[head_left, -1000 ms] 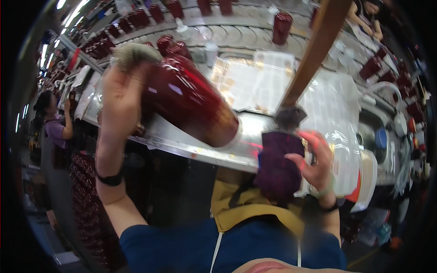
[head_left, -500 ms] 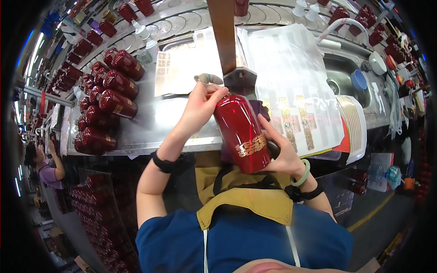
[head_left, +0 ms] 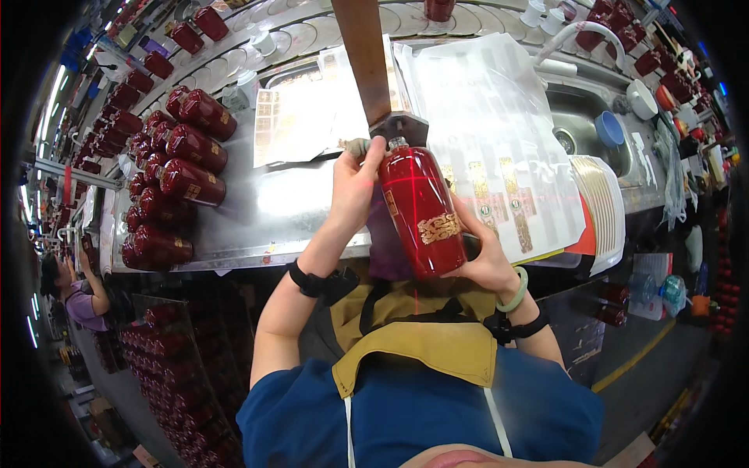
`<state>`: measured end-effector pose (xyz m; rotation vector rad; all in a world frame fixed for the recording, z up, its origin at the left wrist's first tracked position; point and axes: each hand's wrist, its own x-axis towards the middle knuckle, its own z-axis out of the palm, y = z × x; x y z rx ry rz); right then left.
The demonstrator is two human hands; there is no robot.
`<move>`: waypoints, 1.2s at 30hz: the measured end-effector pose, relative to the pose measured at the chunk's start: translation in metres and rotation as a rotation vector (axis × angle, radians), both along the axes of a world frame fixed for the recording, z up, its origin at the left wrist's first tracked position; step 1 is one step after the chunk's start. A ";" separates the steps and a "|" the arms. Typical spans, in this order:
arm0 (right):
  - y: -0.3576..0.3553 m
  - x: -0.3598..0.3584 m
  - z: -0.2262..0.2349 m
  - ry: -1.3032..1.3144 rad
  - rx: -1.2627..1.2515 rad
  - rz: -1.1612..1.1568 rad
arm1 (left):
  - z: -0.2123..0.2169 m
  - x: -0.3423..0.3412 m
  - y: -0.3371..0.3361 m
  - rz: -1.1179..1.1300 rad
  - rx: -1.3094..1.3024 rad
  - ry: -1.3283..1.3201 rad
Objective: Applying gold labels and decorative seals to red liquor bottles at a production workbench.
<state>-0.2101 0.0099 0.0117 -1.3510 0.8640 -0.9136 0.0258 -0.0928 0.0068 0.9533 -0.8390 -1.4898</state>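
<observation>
My right hand (head_left: 485, 257) grips a glossy dark-red bottle (head_left: 421, 207) around its base. The bottle is tilted, its narrow clear neck pointing away from me. A gold patterned band shows low on its side, with a small gold square near its left edge. Thin red light lines cross the glass. Beside the neck, my left hand (head_left: 355, 187) is closed, thumb raised against the fingers. A small grey-green piece (head_left: 357, 147) shows at its fingertips; whether it is held or worn cannot be made out. Past the neck stands a dark bracket (head_left: 399, 125) on a brown post (head_left: 363, 51).
Several red bottles (head_left: 191, 181) lie stacked at the left of the metal bench (head_left: 289, 203). Sheets of gold decals (head_left: 491, 175) lie right of the post, more sheets (head_left: 285, 117) left. A sink (head_left: 581, 117) holds a blue bowl (head_left: 610, 129). A conveyor (head_left: 468, 23) runs behind.
The bottle has moved slightly right and turned, so the small gold square now shows. My left hand has shifted right and its thumb now points up beside the neck.
</observation>
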 end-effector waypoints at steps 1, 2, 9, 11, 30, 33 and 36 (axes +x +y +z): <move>-0.001 0.001 -0.002 0.007 0.007 0.010 | -0.003 -0.001 0.004 0.029 0.069 0.019; -0.002 0.002 -0.004 0.042 0.007 -0.025 | -0.006 -0.002 0.006 0.010 -0.005 0.057; -0.010 0.006 -0.004 0.114 -0.094 -0.067 | -0.010 -0.003 0.015 0.027 -0.003 0.033; -0.011 0.008 0.000 0.126 -0.110 -0.063 | -0.011 -0.003 0.017 0.014 -0.028 -0.001; -0.023 -0.007 -0.006 0.263 -0.103 -0.105 | -0.010 -0.001 0.088 -0.066 -0.537 -0.977; -0.030 -0.037 -0.002 0.389 -0.095 -0.151 | -0.009 -0.007 0.090 0.037 -0.726 -1.013; -0.049 -0.073 -0.004 0.553 0.010 -0.266 | -0.010 -0.007 0.091 0.024 -0.741 -1.064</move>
